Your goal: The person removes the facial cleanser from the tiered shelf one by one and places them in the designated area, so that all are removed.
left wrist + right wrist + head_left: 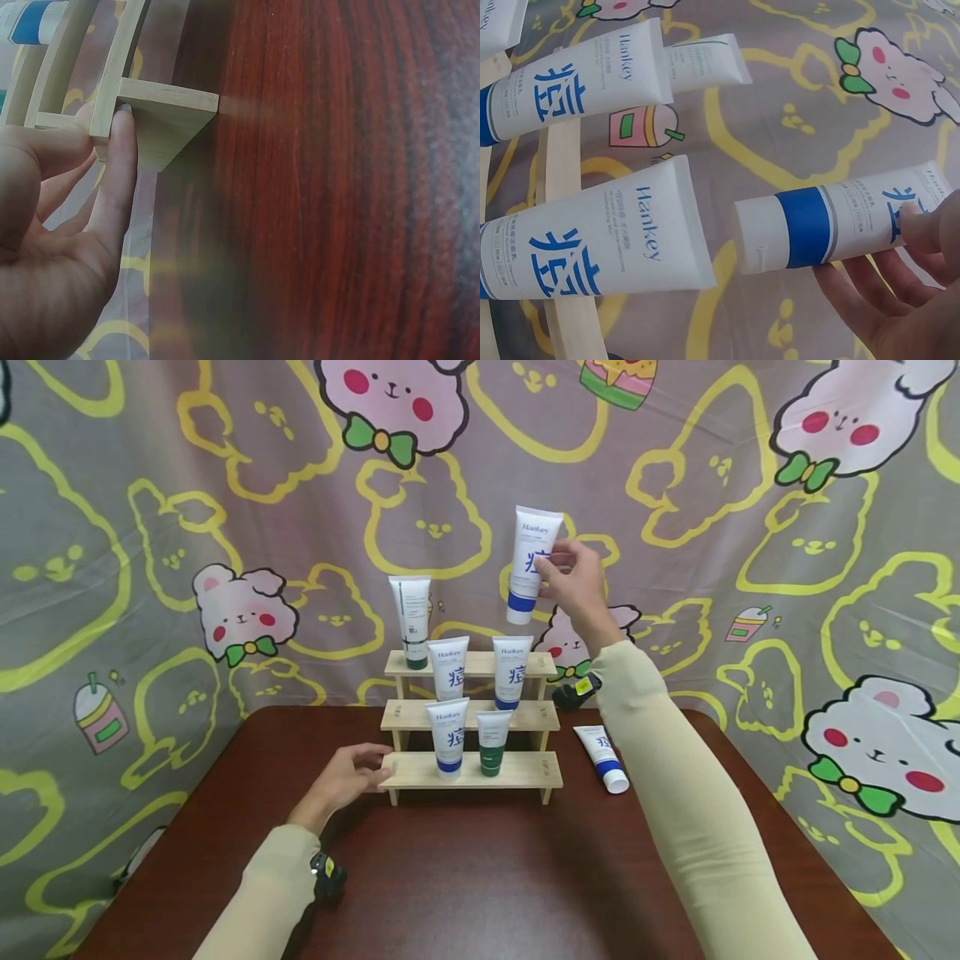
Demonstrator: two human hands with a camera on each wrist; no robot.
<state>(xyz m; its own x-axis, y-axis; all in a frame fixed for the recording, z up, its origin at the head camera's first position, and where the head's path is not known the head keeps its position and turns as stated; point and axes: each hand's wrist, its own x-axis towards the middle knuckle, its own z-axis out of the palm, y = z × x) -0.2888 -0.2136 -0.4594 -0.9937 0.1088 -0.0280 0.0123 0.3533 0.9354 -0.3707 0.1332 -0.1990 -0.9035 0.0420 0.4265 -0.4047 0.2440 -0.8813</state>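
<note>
My right hand (579, 583) holds a white squeeze tube with a blue band (534, 531) above the top step of a three-step wooden stand (405, 770). Cap down, the tube leans slightly; in the right wrist view, my thumb lies on the front of the tube (855, 217) and the fingers curl behind it. My left hand (347, 783) grips the left end of the bottom step, as the left wrist view shows at the board's corner (169, 94). A white-and-green tube (412, 618) stands at the left of the top step.
Two blue-banded tubes (513, 668) stand on the middle step. The bottom step bears another blue-banded tube (447, 735) and a small green-and-white tube (492, 743). One more tube (600, 756) lies on the dark wood table (465, 877), right of the stand. A patterned curtain (300, 527) hangs behind.
</note>
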